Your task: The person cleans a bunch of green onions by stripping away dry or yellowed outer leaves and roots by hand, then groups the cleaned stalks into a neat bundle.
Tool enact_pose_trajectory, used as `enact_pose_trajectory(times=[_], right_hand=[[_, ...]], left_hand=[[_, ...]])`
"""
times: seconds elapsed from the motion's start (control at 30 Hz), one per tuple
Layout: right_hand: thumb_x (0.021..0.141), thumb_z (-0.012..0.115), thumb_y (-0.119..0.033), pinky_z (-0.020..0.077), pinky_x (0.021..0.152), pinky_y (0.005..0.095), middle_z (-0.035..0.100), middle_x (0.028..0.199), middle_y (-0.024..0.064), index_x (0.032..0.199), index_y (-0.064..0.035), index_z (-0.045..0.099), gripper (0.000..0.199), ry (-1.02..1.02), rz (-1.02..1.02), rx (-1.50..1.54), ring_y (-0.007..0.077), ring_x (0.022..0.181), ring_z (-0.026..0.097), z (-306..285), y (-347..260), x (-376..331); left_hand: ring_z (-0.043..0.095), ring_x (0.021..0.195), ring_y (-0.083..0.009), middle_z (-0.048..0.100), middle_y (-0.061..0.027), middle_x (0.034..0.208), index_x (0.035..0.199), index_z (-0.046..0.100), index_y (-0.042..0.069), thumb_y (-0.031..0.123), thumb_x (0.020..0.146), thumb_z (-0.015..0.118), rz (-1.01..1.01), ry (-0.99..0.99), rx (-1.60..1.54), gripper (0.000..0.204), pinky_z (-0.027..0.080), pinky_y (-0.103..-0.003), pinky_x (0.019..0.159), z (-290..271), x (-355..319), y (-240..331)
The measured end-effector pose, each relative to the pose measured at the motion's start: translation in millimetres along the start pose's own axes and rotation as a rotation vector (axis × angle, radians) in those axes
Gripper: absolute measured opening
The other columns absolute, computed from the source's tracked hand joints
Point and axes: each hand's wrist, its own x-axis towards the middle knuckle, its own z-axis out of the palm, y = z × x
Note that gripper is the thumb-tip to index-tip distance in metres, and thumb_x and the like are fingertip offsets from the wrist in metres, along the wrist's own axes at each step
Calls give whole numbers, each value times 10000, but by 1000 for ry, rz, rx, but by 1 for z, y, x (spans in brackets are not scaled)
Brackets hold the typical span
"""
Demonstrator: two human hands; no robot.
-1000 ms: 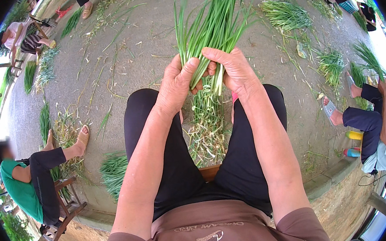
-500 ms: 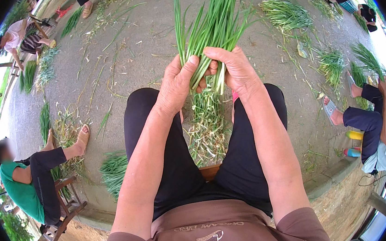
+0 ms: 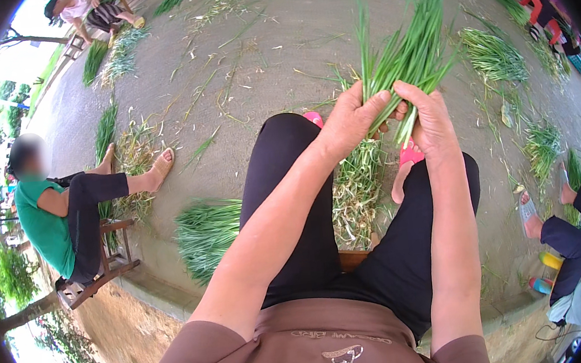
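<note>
Green, long-bladed chive stalks in a bunch [image 3: 404, 58] are standing upright above the knees, both hands closing around the lower end. The left hand [image 3: 349, 121] is wrapping its grip around the stems, thumb lying across them; the right hand [image 3: 430, 122] is pinching the same stems from the other side. Below, a heap of pale trimmed stalks [image 3: 356, 193] is lying between the black-trousered legs [image 3: 285, 203] on the grey concrete ground [image 3: 278, 50].
</note>
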Motion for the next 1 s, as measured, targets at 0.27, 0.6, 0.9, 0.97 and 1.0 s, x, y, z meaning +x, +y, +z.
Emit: enact_pose_trajectory(times=[0.27,0.6,0.9,0.97,1.0], right_hand=[[783,679,-93,435,491,234,579,731,2,894,-51,587,150,-5,-34,-8,84,548,518,1,-1,-1],[790,672,-79,435,484,213,588,757,4,923,-46,592,159,-13,-15,-10,70,548,519,-2,1,1],[789,672,-85,436,479,213,585,729,1,915,-47,598,151,-26,-8,-1,73,536,513,-3,3,1],[789,673,-91,436,479,217,585,728,1,910,-50,600,147,-25,7,1,75,532,509,-4,3,2],[790,673,-94,434,479,219,584,728,0,909,-52,601,145,-23,20,1,76,530,507,-4,4,1]], left_hand=[[514,631,-61,568,-2,804,1034,532,38,265,936,542,6,21,22,248,432,-215,517,-1,1,0],[522,657,-64,579,-1,820,1030,537,40,269,945,522,3,22,39,244,434,-221,539,-2,1,1],[520,646,-62,579,-4,821,1038,514,50,292,965,481,21,-33,37,256,416,-208,511,2,-3,12],[515,644,-63,574,-2,825,1048,501,53,294,970,468,10,-45,37,255,409,-204,502,2,-3,13],[507,639,-61,570,-1,827,1051,497,55,293,971,465,16,-58,21,254,404,-203,499,2,-3,11]])
